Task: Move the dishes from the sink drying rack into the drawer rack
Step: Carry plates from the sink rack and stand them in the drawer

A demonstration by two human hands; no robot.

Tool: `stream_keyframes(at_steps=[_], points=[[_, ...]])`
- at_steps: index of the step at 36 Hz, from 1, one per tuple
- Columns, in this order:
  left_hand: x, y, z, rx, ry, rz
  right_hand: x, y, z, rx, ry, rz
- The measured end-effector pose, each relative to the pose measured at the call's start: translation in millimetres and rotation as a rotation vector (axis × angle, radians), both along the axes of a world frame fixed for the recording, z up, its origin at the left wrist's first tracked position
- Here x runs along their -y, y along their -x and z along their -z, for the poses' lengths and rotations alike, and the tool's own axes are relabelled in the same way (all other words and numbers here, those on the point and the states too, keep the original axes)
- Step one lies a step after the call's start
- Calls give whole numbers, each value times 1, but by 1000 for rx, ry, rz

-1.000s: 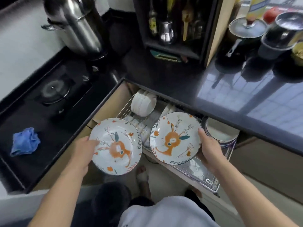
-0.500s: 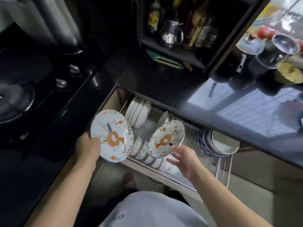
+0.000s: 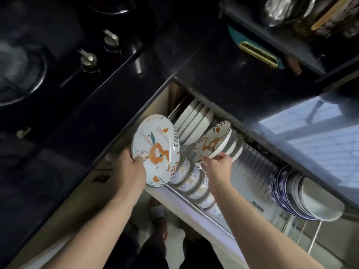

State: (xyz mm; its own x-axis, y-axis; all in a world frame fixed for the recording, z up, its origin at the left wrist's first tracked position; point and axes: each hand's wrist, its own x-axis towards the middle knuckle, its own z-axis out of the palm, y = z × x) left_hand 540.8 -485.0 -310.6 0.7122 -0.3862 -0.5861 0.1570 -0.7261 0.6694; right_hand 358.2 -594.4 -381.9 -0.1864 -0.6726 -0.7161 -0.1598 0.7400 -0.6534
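My left hand grips a white plate with an orange animal print by its lower left rim, held tilted above the front left of the open drawer rack. A second, matching plate stands on edge in the rack's back row, leaning against white dishes. My right hand reaches to its lower rim, fingertips touching it; whether they pinch it is unclear.
White plates stand upright at the back left of the drawer. Small patterned bowls line the front row. A stack of blue-rimmed bowls lies at the right. The dark countertop overhangs the drawer; a stove is at the left.
My right hand has set its plate upright deeper into the back row. The left hand and its plate have shifted toward the drawer. The camera has moved closer and lower.
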Motion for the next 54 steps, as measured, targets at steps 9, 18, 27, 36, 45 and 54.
stream_keyframes(at_steps=[9,18,27,36,45,54], points=[[7,-1,22,30,1,38,20,-23,41,-88,91,-35],[15,6,17,51,29,68,28,-28,42,-56,119,-112],[12,15,20,51,50,88,36,-35,50,-58,70,-231],[14,15,25,37,52,58,54,-35,41,-109,38,-324],[10,5,22,-94,139,-36,48,-31,13,-126,16,-343],[28,-24,8,-342,34,533,53,32,-56,337,-38,-873]])
